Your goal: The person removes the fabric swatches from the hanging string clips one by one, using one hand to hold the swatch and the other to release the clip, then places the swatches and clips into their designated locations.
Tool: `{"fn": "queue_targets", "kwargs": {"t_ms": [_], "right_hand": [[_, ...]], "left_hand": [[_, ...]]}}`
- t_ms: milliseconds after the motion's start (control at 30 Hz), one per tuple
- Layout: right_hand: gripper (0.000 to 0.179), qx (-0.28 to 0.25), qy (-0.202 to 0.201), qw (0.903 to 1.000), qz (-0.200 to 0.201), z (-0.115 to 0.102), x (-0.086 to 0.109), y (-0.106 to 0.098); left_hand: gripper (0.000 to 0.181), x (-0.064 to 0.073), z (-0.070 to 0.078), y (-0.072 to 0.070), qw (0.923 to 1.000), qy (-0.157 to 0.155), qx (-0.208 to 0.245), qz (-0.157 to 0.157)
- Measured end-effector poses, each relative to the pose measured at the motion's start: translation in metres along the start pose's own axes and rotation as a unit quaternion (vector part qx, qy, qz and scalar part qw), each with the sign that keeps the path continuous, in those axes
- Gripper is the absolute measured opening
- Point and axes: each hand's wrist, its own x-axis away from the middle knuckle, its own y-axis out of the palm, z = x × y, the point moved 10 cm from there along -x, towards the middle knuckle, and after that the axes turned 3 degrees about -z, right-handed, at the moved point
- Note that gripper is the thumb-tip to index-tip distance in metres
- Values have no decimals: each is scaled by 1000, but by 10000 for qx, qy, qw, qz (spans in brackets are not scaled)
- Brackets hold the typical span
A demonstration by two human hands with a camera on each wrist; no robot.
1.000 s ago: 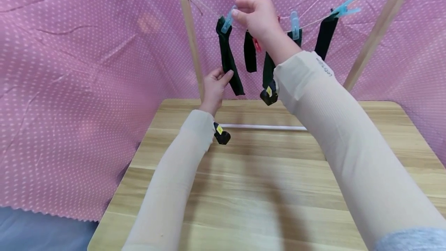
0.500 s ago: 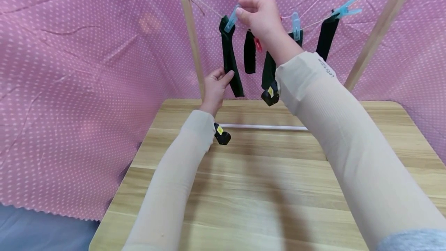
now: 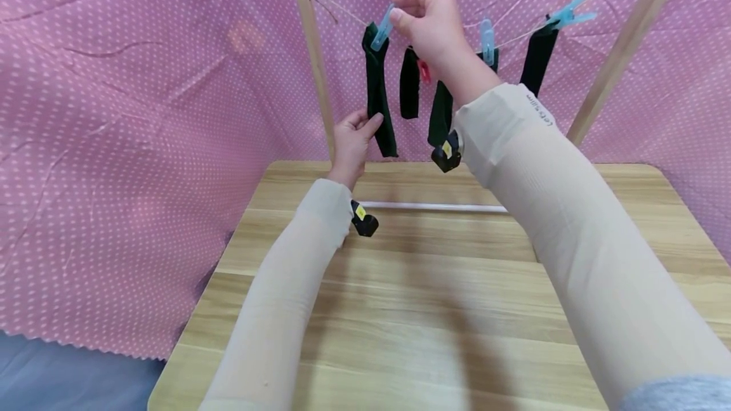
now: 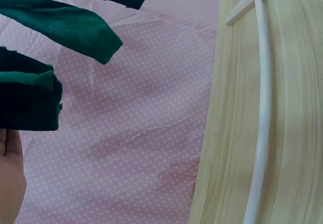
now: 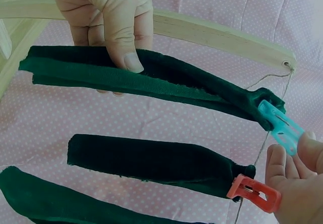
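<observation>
A dark green velvety cloth strip (image 3: pixel 377 84) hangs from the line at the left, its top end in a blue clothespin (image 3: pixel 382 35). My right hand (image 3: pixel 436 27) pinches the clothespin's handle end between thumb and fingers. Lower down, my left hand (image 3: pixel 351 144) holds the strip, with the thumb in front and the fingers behind, as the right wrist view shows. A red clothespin (image 5: pixel 255 193) grips another dark strip (image 5: pixel 151 163) just beside my right hand. In the left wrist view only part of my left hand (image 4: pixel 11 173) shows, under a strip's edge.
The cord (image 3: pixel 342 11) runs between two wooden posts, the left (image 3: pixel 314 49) and the right (image 3: pixel 622 49). Farther right hang more dark strips on blue clothespins (image 3: pixel 487 42). A white rod (image 3: pixel 434 207) crosses low over the wooden table (image 3: pixel 400 322). Pink dotted cloth (image 3: pixel 143 144) surrounds it.
My right hand and the pinched blue clothespin have shifted slightly right, and the strip's top with them. My left hand stays nearly in place. The other clothespins have moved a little right too.
</observation>
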Motion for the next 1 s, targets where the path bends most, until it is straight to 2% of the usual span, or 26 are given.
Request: {"fn": "queue_targets", "kwargs": {"t_ms": [133,367,667,1000], "right_hand": [[29,168,-74,9998,50,-2,0,0],[23,-268,-161,9995,73,-3,1,-2],[19,-366,-305,9986,224,-7,0,-7],[15,-781,-465,9944,533,-10,0,-19]], "left_hand": [[19,0,0,0,10000,2,44,16],[18,0,1,-1,10000,49,61,32],[19,1,1,-3,9999,79,52,58],[11,3,-7,-5,9997,-121,-204,-73]]}}
